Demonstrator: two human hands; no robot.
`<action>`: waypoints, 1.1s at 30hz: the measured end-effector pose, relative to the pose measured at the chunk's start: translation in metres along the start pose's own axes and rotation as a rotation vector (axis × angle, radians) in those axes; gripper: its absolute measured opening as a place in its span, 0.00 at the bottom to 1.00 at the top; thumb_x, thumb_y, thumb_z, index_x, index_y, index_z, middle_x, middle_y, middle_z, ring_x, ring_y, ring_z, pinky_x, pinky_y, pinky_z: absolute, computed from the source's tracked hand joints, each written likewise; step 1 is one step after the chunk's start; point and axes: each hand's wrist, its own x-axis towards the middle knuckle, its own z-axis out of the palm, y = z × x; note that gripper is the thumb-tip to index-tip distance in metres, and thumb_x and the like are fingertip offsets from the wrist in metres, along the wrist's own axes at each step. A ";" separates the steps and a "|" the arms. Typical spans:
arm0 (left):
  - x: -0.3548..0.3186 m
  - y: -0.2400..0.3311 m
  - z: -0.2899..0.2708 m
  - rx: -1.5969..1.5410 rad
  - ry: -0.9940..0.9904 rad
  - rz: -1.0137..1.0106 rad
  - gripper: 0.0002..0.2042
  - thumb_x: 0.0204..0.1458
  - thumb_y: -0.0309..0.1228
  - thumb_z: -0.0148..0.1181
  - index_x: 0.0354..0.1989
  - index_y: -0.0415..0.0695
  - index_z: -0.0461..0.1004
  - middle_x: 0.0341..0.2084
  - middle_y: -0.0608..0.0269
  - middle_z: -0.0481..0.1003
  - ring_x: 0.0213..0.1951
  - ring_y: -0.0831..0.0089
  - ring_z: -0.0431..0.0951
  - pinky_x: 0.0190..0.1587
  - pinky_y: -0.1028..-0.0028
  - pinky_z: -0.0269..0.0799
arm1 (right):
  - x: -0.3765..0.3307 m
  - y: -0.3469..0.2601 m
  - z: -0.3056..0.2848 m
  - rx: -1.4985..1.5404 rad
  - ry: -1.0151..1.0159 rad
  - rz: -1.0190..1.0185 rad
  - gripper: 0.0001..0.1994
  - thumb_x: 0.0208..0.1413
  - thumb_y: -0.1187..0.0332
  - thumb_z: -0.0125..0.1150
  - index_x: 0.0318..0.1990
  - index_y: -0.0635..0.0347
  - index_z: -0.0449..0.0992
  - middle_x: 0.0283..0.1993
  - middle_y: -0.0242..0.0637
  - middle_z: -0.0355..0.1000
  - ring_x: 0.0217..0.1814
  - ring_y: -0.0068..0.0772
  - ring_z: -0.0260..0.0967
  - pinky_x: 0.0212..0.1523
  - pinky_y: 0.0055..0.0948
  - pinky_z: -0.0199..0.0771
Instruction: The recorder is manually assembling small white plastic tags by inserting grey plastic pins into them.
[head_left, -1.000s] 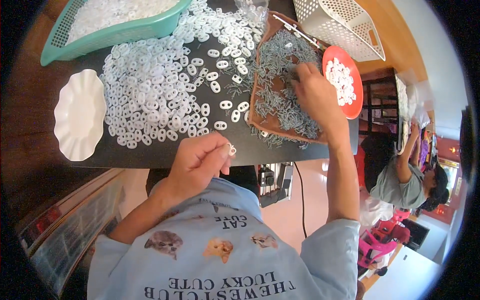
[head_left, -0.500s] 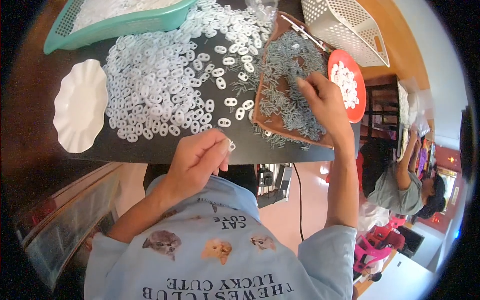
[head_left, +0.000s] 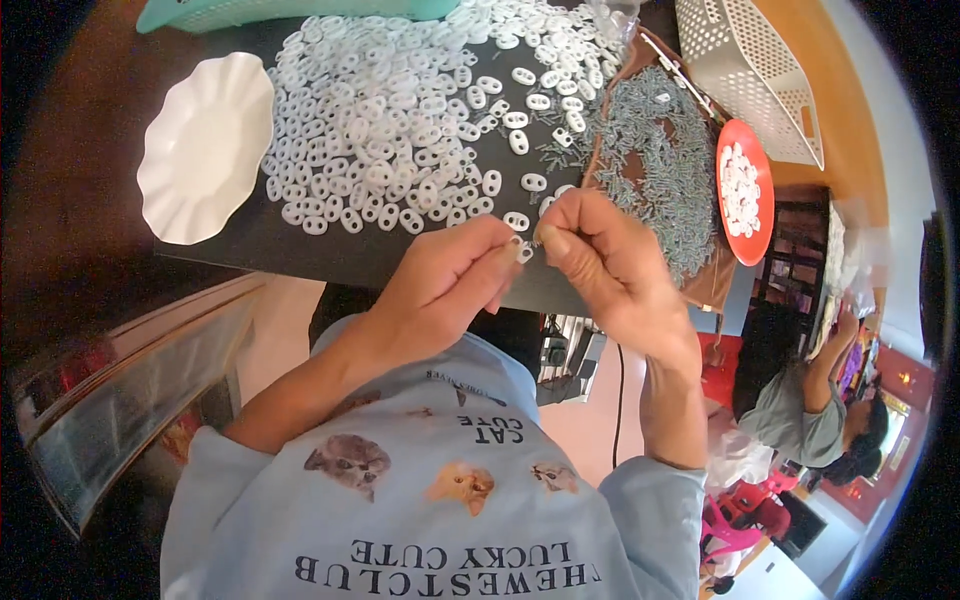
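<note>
Your left hand has thumb and forefinger pinched on one small white piece, the two-hole kind. One ring end pokes out past the fingertips, the other end is mostly covered by them. From the camera it shows against the black table, close to the near edge

Your right hand is in close at 3 o'clock of that piece, thumb and forefinger bent toward it, tips just beside it. Something tiny shows in the gap, too small to make out; can't tell whether those fingers grip anything

Clock from the held piece, 12 pointing away from you:
- 10: big pile of white pieces, heaped and overlapping
- between 9 and 10: white scalloped dish
- between 10 and 11: green basket, cut off by the view's top
- 12: loose white pieces, mostly flat
- 1: clear plastic bag
- 2: brown mat with grey pins strewn over it; farther out, white perforated basket
- between 2 and 3: red dish holding white pieces, right beside the mat
- 4: co-worker, well apart from you
- 5: black cable by the floor
</note>
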 end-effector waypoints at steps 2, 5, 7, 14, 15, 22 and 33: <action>-0.001 -0.003 0.001 0.014 0.045 0.047 0.10 0.63 0.34 0.44 0.34 0.41 0.68 0.19 0.70 0.68 0.20 0.84 0.65 0.23 0.82 0.60 | 0.001 -0.001 0.002 -0.050 -0.013 -0.017 0.06 0.61 0.72 0.54 0.35 0.65 0.67 0.29 0.28 0.62 0.32 0.19 0.56 0.33 0.20 0.61; -0.002 -0.001 -0.004 0.015 0.022 0.031 0.10 0.63 0.34 0.44 0.34 0.42 0.68 0.19 0.70 0.68 0.21 0.84 0.64 0.23 0.82 0.60 | 0.003 -0.001 0.005 -0.080 -0.020 -0.024 0.06 0.61 0.72 0.54 0.35 0.64 0.67 0.29 0.27 0.62 0.31 0.18 0.55 0.32 0.20 0.60; -0.003 -0.004 -0.007 -0.001 0.015 0.031 0.10 0.63 0.34 0.44 0.34 0.42 0.68 0.19 0.70 0.68 0.21 0.84 0.64 0.23 0.82 0.60 | 0.005 -0.004 0.005 -0.081 -0.015 -0.026 0.05 0.60 0.72 0.54 0.35 0.65 0.68 0.27 0.35 0.64 0.29 0.26 0.59 0.31 0.26 0.63; 0.000 -0.004 -0.008 -0.114 0.066 0.003 0.11 0.62 0.32 0.46 0.32 0.38 0.68 0.18 0.68 0.67 0.21 0.84 0.66 0.25 0.80 0.63 | 0.016 0.012 -0.014 -0.261 0.198 0.094 0.10 0.60 0.69 0.55 0.30 0.67 0.69 0.21 0.40 0.63 0.23 0.29 0.59 0.25 0.31 0.63; 0.002 -0.003 -0.007 -0.120 0.058 0.007 0.11 0.62 0.32 0.46 0.32 0.38 0.68 0.18 0.68 0.67 0.21 0.84 0.66 0.25 0.80 0.63 | 0.018 0.018 -0.028 -0.269 0.204 0.099 0.10 0.60 0.69 0.55 0.30 0.67 0.69 0.21 0.40 0.63 0.23 0.29 0.59 0.25 0.31 0.63; 0.012 -0.002 0.000 -0.132 0.063 -0.046 0.10 0.62 0.31 0.46 0.32 0.37 0.68 0.19 0.69 0.67 0.21 0.84 0.66 0.25 0.80 0.62 | 0.023 0.063 -0.103 -0.613 0.396 0.072 0.12 0.61 0.66 0.55 0.29 0.64 0.68 0.19 0.24 0.57 0.25 0.15 0.52 0.24 0.23 0.54; 0.011 -0.018 0.001 -0.011 0.107 0.004 0.09 0.62 0.32 0.45 0.34 0.41 0.69 0.20 0.69 0.69 0.20 0.86 0.64 0.22 0.84 0.58 | 0.017 0.067 -0.108 -0.694 0.310 0.328 0.13 0.62 0.64 0.54 0.31 0.66 0.68 0.23 0.28 0.61 0.27 0.17 0.54 0.26 0.25 0.56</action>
